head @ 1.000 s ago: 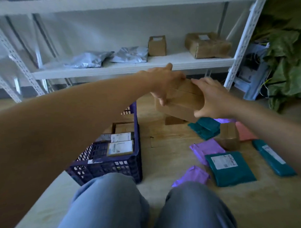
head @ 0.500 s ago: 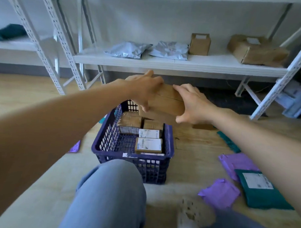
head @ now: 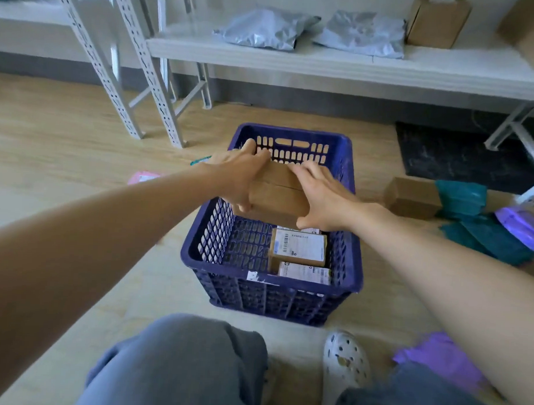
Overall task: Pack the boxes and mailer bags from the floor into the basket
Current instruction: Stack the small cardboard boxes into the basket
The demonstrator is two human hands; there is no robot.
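Both hands grip a pair of brown boxes [head: 278, 192] pressed together, with the seam and long axis running left to right across the basket [head: 292, 133]. The left hand [head: 242, 177] clasps the left end and the right hand [head: 323, 198] the right end. The pair sits over the basket's far half, between its side walls. Labelled boxes [head: 299, 247] fill the near right corner, and the mesh bottom by the left wall lies bare. Half a second ago the pair hung higher, above the far right rim.
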